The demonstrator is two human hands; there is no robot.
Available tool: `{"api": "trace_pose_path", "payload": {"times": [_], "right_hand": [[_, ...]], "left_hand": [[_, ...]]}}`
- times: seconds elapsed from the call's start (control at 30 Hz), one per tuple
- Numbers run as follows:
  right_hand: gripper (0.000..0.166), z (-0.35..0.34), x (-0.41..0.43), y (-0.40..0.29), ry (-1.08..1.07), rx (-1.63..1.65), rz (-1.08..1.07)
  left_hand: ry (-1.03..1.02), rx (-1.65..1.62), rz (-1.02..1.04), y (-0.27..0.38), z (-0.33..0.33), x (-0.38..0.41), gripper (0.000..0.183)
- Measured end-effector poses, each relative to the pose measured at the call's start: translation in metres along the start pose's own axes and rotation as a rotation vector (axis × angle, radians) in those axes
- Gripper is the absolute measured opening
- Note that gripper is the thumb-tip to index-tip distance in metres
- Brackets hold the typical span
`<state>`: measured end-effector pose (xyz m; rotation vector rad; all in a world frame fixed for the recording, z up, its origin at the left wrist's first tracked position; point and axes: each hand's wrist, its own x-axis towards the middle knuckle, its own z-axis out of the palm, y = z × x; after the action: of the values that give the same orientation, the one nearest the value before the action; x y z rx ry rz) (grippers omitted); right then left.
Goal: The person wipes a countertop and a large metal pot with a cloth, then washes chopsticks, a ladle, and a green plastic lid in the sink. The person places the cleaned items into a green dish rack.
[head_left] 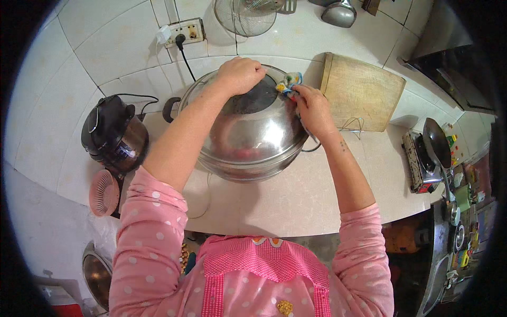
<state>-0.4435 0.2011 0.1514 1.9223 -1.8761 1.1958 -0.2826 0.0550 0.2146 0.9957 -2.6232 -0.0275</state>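
Observation:
A large domed metal lid point(253, 134) covers a wide steel pot point(253, 172) on the countertop. My left hand point(241, 75) is closed over the top of the lid, at the far edge of its dark centre; the knob itself is hidden beneath the fingers. In my right hand point(315, 109) is a bunched multicoloured cloth point(291, 83), pressed against the lid's upper right side. A dark side handle point(170, 109) sticks out at the pot's left.
Left of the pot stand a black electric cooker point(115, 134) and a pink plastic basket point(104, 193). A wooden cutting board point(360, 93) leans on the tiled wall behind right. Further right, a wok point(437, 142) rests on a portable gas stove point(420, 162). A black plug point(180, 39) sits in the wall socket.

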Motion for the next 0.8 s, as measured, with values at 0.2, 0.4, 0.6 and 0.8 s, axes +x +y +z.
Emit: {"api": "trace_pose_path", "payload": {"times": [0.2, 0.4, 0.6, 0.8], "right_hand": [[0.018, -0.043, -0.075, -0.023, -0.572, 0.601, 0.194], [0.028, -0.075, -0.064, 0.007, -0.236, 1.313, 0.486], [0.054, -0.020, -0.042, 0.014, -0.311, 0.440, 0.186], [0.051, 0.035, 0.033, 0.042, -0.328, 0.170, -0.022]], "left_hand": [[-0.011, -0.054, -0.038, -0.005, 0.001, -0.002, 0.038], [0.003, -0.052, -0.020, -0.010, 0.002, -0.004, 0.039], [-0.005, -0.175, -0.007, -0.006, 0.000, 0.001, 0.045], [0.100, -0.447, -0.049, -0.019, 0.011, 0.001, 0.058]]}}
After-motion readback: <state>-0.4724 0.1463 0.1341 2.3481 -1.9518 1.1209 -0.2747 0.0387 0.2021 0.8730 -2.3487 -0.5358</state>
